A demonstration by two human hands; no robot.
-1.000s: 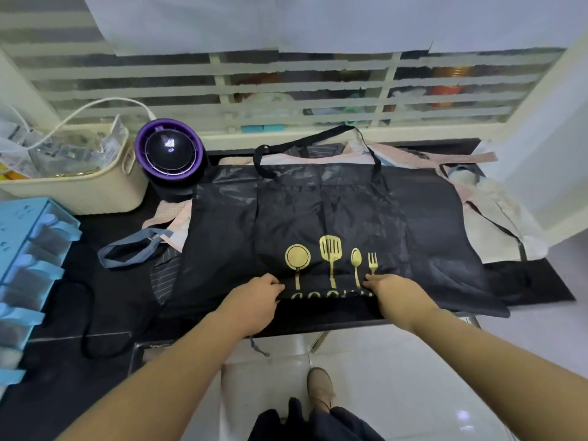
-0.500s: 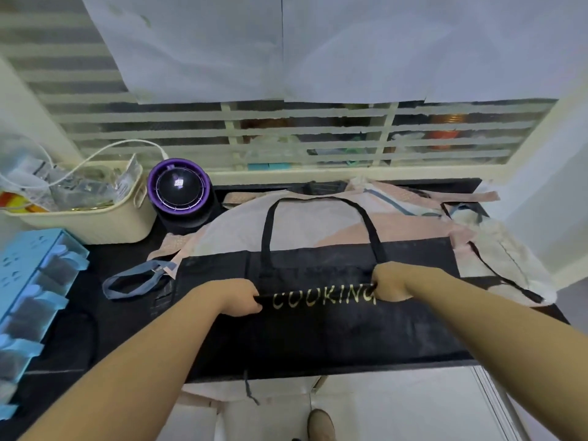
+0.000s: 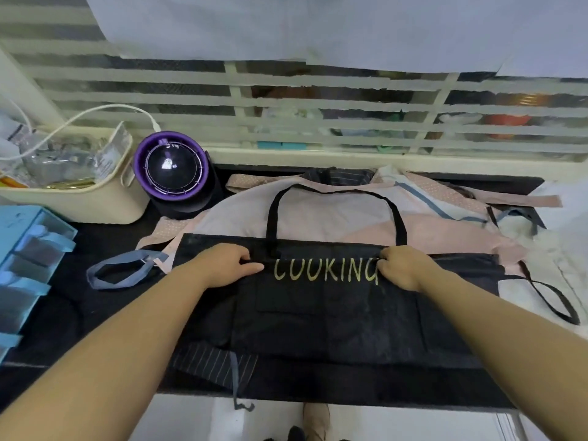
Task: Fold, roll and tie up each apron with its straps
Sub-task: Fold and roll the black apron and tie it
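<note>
Two hands pinch the folded edge of the thin black fabric apron (image 3: 318, 319), which lies flat on the black table (image 3: 54, 326): left hand (image 3: 227, 265) at nine o'clock of its gold lettering (image 3: 324, 270), right hand (image 3: 402, 265) at three. It looks light, limp, probably slippery; best held at the fold ends.

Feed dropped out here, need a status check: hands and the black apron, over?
Left hand and right hand pinch the black apron at its top edge. Folded in half, flat, not yet rolled. Neck strap lies on pink apron behind.
</note>
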